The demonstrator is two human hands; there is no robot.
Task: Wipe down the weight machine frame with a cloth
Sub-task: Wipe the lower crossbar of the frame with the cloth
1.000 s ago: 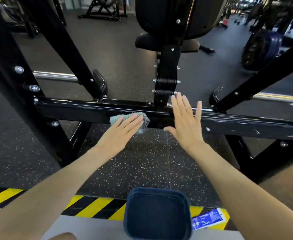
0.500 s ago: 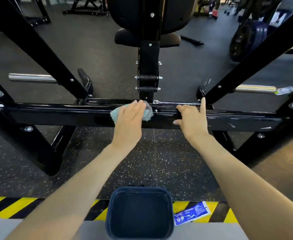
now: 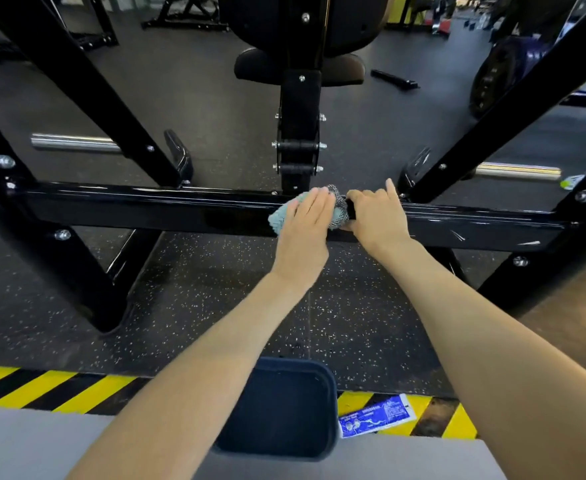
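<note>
- The cloth (image 3: 279,216), pale teal with a darker mesh side, lay bunched on the front face of the black bar (image 3: 146,209), near its middle and just below the centre post (image 3: 298,133).
- The left hand (image 3: 302,230) lay flat over the cloth, fingers straight and close together, pressing it against the bar. The cloth showed past the hand on both sides.
- The right hand (image 3: 376,216) sat just beside the cloth's mesh end, probably touching it. Its fingers curled over the bar's top edge in a grip, with one finger sticking up straight.
- Both bare forearms reached forward from the bottom of the view.
- Slanted black struts met the bar on either side. A chrome rod (image 3: 73,142) stuck out behind the left strut and another (image 3: 516,170) behind the right one.
- A padded seat (image 3: 298,64) sat on top of the post, beyond the bar.
- Weight plates (image 3: 499,71) stood at far right on the dark speckled floor (image 3: 215,306).
- A dark blue bin (image 3: 277,407) stood between the forearms, close to the camera.
- A blue packet (image 3: 376,419) lay just right of the bin on yellow-and-black tape (image 3: 42,386).
</note>
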